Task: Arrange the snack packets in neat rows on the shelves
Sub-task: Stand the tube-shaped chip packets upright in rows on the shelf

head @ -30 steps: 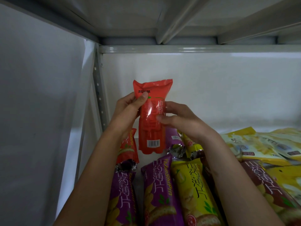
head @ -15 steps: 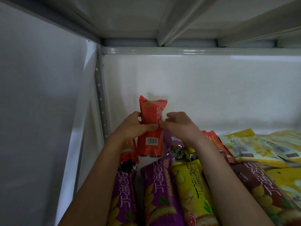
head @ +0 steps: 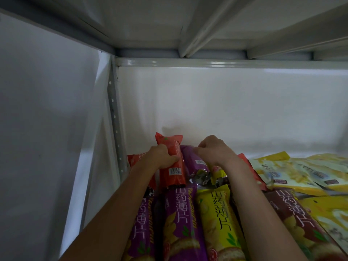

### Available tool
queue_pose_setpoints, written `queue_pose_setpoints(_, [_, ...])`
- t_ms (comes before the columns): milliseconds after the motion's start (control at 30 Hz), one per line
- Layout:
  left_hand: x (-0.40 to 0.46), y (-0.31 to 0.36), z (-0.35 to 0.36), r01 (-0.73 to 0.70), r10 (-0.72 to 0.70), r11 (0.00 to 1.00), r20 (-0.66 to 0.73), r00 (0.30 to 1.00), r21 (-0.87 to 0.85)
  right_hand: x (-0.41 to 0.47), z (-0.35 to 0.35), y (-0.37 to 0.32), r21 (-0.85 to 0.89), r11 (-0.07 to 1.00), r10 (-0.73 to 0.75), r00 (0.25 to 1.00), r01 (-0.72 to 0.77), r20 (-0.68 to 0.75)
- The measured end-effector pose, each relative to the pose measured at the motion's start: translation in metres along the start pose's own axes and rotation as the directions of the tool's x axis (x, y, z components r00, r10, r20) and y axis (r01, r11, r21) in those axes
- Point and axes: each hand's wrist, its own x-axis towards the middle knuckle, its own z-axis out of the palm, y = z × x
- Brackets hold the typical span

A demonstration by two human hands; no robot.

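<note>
**Hands at the back of the snack shelf**

Left hand (head: 163, 159) wraps its fingers around a long red shiny plastic snack packet (head: 172, 162) with a white barcode label. This red packet lies at the back of the white metal shelf (head: 282, 147), close to the left corner, with its far end tipped up near the back wall. The right hand (head: 216, 153) is just beside it, fingers curled down onto a long purple shiny snack packet (head: 195, 162); I cannot tell if it pinches the packet or only presses on it. The two packets touch side by side.

Nearer the camera, more packets lie in a row between and under the arms: a purple packet with white writing (head: 180, 219) and a yellow packet with dark writing (head: 218, 219). Another red packet (head: 135, 161) sits to the left, under the left wrist. Flat pale yellow packets (head: 293, 172) lie in a loose pile on the right
</note>
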Motion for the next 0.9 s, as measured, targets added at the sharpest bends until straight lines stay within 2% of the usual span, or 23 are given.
queue_pose_setpoints(167, [0.016, -0.002, 0.006, 0.003, -0.006, 0.999, 0.052, 0.999, 0.055, 0.021, 0.005, -0.004, -0.100, 0.993, 0.069, 0.994, -0.061, 0.080])
queue_pose_setpoints(300, [0.020, -0.002, 0.009, -0.028, 0.020, 0.993, 0.073, 0.997, 0.112, 0.028, 0.014, 0.009, -0.227, 0.968, 0.125, 0.988, -0.103, 0.085])
queue_pose_setpoints(400, [0.023, -0.002, 0.009, -0.092, 0.087, 0.980, 0.034, 0.996, 0.177, 0.029, 0.016, 0.016, -0.259, 0.958, 0.146, 0.986, -0.121, 0.078])
queue_pose_setpoints(500, [0.026, 0.002, 0.010, -0.211, 0.222, 0.947, -0.021, 0.975, 0.244, 0.032, 0.017, 0.013, -0.270, 0.957, 0.132, 0.987, -0.105, 0.087])
queue_pose_setpoints(600, [0.027, 0.009, 0.017, -0.333, 0.333, 0.902, 0.048, 0.942, 0.273, 0.029, 0.021, 0.009, -0.304, 0.948, 0.136, 0.985, -0.099, 0.103])
queue_pose_setpoints(700, [0.030, 0.008, 0.027, -0.332, 0.324, 0.889, 0.081, 0.943, 0.316, 0.031, 0.027, 0.008, -0.304, 0.947, 0.129, 0.988, -0.099, 0.080])
queue_pose_setpoints(800, [0.031, 0.004, 0.029, -0.352, 0.348, 0.910, 0.055, 0.936, 0.221, 0.033, 0.028, 0.009, -0.265, 0.958, 0.123, 0.992, -0.110, 0.032])
queue_pose_setpoints(900, [0.028, 0.003, 0.026, -0.358, 0.363, 0.930, -0.053, 0.930, 0.077, 0.029, 0.023, 0.009, -0.224, 0.965, 0.139, 0.990, -0.138, -0.010])
